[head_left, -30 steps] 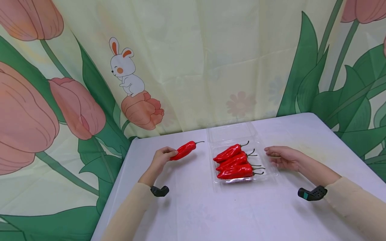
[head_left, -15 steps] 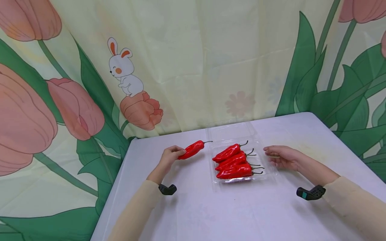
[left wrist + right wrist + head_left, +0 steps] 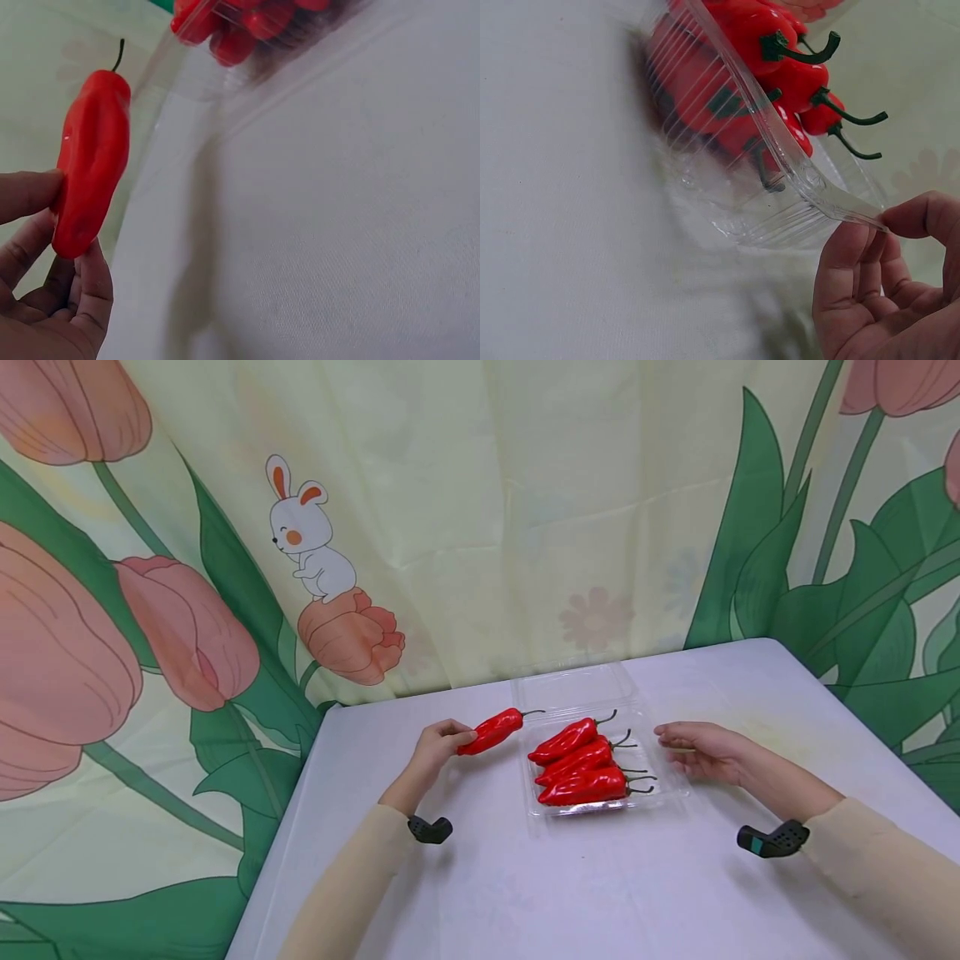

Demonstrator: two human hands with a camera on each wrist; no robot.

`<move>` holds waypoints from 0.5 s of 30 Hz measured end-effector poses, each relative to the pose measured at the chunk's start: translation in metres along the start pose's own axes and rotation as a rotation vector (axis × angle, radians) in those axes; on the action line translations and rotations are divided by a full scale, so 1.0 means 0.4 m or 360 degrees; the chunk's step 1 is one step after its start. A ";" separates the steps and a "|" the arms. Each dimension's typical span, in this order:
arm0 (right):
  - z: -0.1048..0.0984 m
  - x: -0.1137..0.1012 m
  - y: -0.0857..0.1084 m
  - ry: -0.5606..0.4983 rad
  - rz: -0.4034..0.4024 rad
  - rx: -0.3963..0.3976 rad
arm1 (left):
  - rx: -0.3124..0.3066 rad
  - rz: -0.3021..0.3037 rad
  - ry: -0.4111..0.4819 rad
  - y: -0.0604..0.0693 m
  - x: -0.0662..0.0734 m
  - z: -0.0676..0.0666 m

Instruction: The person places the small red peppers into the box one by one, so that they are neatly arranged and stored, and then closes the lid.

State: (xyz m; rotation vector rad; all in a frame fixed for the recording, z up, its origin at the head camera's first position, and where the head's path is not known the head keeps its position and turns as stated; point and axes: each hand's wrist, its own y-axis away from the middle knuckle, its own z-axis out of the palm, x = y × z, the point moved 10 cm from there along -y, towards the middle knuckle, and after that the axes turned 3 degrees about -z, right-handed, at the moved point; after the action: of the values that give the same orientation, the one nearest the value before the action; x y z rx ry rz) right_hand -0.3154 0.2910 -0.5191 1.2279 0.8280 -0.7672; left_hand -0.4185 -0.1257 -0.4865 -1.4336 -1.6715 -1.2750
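In the head view, my left hand (image 3: 438, 747) pinches a red chili pepper (image 3: 491, 732) by its lower end, lifted off the table left of a clear plastic container (image 3: 660, 793). Its thin stem points toward the box. The left wrist view shows thumb and fingers around the tip of this pepper (image 3: 94, 157). Several red peppers (image 3: 588, 786) lie piled in the container, their stems to the right. My right hand (image 3: 705, 752) is at the container's right side. In the right wrist view, its thumb and fingers (image 3: 919, 214) pinch the container's rim corner.
The container's clear lid (image 3: 577, 689) lies folded open toward the back of the white-covered table (image 3: 570, 893). Behind the table hangs a curtain (image 3: 480, 527) printed with tulips and a rabbit. Both wrists carry black cameras.
My left hand has moved right with the pepper, bringing its stem close to the container's left edge. The right hand and the piled peppers have stayed in place.
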 end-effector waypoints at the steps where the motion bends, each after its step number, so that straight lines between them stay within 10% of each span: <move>1: 0.000 0.000 0.000 -0.0003 0.0002 0.0001 | -0.0002 0.0003 0.0004 0.000 0.002 0.003; 15: 0.009 -0.005 0.010 0.0023 0.0000 -0.0006 | -0.0045 0.0064 -0.0004 0.008 0.039 0.043</move>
State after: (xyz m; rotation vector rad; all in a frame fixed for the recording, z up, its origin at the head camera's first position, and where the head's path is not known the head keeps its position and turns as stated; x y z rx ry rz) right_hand -0.3126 0.2881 -0.5149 1.2313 0.8406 -0.7575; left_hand -0.4168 -0.1040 -0.4780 -1.4785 -1.6240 -1.2799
